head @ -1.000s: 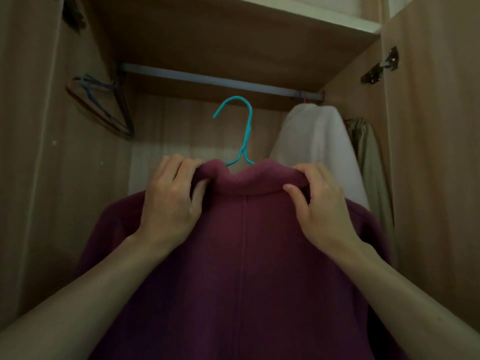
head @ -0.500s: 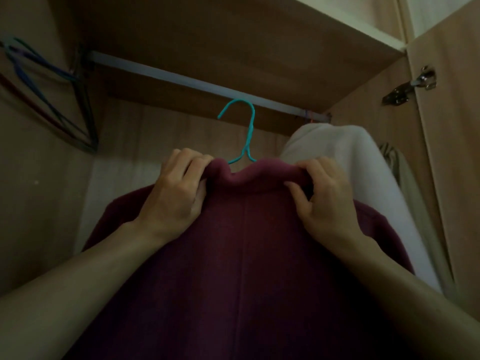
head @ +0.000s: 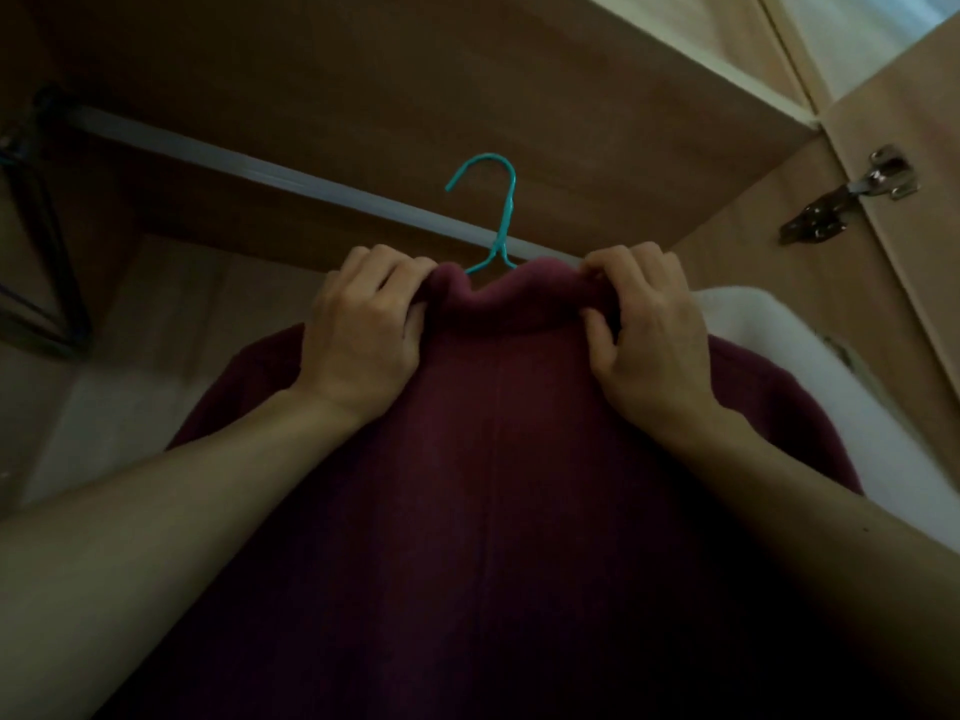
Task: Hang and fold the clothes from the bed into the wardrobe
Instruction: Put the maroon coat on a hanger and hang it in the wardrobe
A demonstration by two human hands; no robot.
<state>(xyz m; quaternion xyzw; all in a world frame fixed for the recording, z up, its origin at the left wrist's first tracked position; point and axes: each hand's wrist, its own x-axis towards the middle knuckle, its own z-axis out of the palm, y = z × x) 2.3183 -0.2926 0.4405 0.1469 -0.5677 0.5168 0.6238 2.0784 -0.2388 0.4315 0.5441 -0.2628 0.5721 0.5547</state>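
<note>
A dark maroon coat [head: 493,459] sits on a teal hanger [head: 498,210], back side towards me, inside the wardrobe. My left hand [head: 363,330] grips the left end of its collar. My right hand [head: 649,330] grips the right end of the collar. The hanger's hook rises above the collar and crosses in front of the grey wardrobe rail [head: 291,174]; its tip is above the rail and not hooked over it. The hanger's shoulders are hidden inside the coat.
A white garment [head: 810,387] hangs just right of the coat. Dark empty hangers [head: 36,241] hang at the rail's far left. A wooden shelf [head: 415,70] roofs the space. A metal hinge [head: 852,200] sits on the right door.
The coat and hanger have risen towards the rail, with the hook now level with and above it. My view has tilted further upward. Both hands keep their grip on the collar.
</note>
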